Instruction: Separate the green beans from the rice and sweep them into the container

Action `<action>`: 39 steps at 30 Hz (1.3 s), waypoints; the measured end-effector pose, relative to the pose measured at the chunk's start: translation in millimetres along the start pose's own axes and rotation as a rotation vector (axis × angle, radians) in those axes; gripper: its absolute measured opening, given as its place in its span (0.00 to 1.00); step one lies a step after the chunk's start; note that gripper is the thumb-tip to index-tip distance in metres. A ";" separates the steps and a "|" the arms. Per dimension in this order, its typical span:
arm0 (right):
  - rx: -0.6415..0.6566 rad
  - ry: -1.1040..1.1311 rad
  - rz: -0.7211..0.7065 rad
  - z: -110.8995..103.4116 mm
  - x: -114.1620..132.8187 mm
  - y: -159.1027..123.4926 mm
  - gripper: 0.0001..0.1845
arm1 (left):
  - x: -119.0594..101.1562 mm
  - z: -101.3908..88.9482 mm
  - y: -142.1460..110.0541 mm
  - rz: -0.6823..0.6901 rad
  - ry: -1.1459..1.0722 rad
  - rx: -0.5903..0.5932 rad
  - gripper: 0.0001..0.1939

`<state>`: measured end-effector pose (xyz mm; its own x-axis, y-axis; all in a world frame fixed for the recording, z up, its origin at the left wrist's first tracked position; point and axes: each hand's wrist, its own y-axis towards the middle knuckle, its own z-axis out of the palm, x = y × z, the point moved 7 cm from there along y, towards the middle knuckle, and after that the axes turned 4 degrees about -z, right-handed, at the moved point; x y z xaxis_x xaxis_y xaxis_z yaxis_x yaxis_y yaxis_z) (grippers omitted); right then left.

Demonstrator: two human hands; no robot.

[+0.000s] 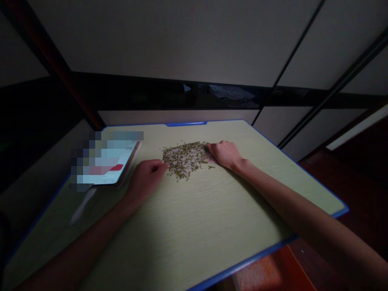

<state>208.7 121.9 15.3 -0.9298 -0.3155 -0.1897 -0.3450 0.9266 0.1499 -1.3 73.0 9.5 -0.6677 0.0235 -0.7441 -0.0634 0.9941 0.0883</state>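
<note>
A loose pile of small green beans and pale grains (184,157) is spread on the table (194,226). At the pile's left edge is my left hand (148,171), its fingers curled and the thumb touching or almost touching the grains. My right hand (224,153) rests at the opposite edge, closed, back upward, with its fingertips among the outermost beans. Whether either hand holds any grains is hidden by the fingers. A few beans lie scattered just below the right fingertips.
A lit tablet or phone (113,167), partly pixelated, sits left of my left hand, with a white strip (81,207) beside it. The table has a raised blue edge (242,264). Pale cabinet panels (169,44) stand behind; something orange (281,268) shows below the front edge.
</note>
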 end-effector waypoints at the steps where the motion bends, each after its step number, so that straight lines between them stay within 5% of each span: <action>1: -0.001 0.000 -0.004 -0.2 0.5 -0.1 0.29 | 0.0 0.0 0.0 0.000 -0.001 0.000 0.17; 39: -0.043 0.029 -0.143 -5.3 16.9 2.5 0.30 | -0.2 0.8 0.0 -0.008 0.004 0.008 0.17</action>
<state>191.4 117.8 17.7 -0.8737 -0.4503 -0.1841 -0.4790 0.8623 0.1644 -0.6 73.0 9.2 -0.6704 0.0154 -0.7418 -0.0625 0.9951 0.0771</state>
